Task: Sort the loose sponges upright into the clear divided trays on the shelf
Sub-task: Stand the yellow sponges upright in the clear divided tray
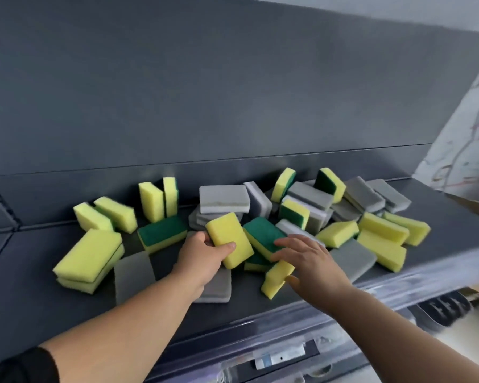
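Plainly found the sorting barely begun: loose sponges strewn flat and tilted along the dark shelf (25, 286), from near its left end to near its right end. Could not make out any clear divided tray.

Noted toward the left end a stack of two yellow sponges (89, 258) lying flat near the front edge. Noted next an upright pair (158, 199) standing on end against the back wall.

Judged the step in hand to be lifting one sponge out of the pile for standing in a tray. Found the left hand (202, 258) at mid-shelf gripping a yellow sponge (230, 239), thumb across its near face, fingers curled behind its left side, above a flat grey sponge (216, 286).

Judged it best to hold by the narrow sides, squeeze lightly given the soft foam, turn the piece on edge before setting down, and face the scourer side the same way as any neighbours.

Found the right hand (307, 258) just to the right, spread wide with straight fingers, holding nothing. Saw its fingertips over a green-topped sponge (263, 233) and its thumb beside a tipped yellow sponge (277, 277) at the front edge. Could not tell whether touching either.

Saw further right a grey heap (310, 196) mixed with more yellow pieces, reaching toward the back right corner.
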Action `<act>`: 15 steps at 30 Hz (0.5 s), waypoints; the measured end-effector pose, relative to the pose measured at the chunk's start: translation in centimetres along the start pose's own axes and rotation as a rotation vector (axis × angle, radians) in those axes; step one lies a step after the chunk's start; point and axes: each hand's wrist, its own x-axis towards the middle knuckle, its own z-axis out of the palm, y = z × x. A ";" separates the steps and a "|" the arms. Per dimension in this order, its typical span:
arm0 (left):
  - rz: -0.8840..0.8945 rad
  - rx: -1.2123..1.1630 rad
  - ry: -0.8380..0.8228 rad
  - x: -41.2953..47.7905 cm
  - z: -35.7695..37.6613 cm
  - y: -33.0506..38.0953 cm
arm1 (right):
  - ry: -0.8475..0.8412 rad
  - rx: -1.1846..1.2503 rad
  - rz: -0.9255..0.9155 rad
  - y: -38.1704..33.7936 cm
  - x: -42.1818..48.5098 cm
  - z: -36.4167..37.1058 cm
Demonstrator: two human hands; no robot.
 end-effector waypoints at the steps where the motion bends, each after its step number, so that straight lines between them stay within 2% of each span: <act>1: 0.002 -0.030 0.032 -0.3 0.2 0.0 | 0.027 0.029 -0.018 0.5 0.1 0.1; 3: 0.016 -0.084 0.090 -0.9 0.3 0.1 | 0.076 0.139 -0.021 1.1 0.2 0.0; 6: 0.057 -0.131 0.142 -2.2 -0.3 0.2 | 0.054 0.390 0.102 0.8 -0.1 -1.1; 9: 0.096 -0.186 0.177 -3.6 -1.7 0.1 | 0.111 0.597 0.191 0.0 0.0 -1.4; 15: 0.149 -0.262 0.271 -8.3 -8.1 -1.0 | 0.161 0.719 0.197 -5.8 1.6 -1.4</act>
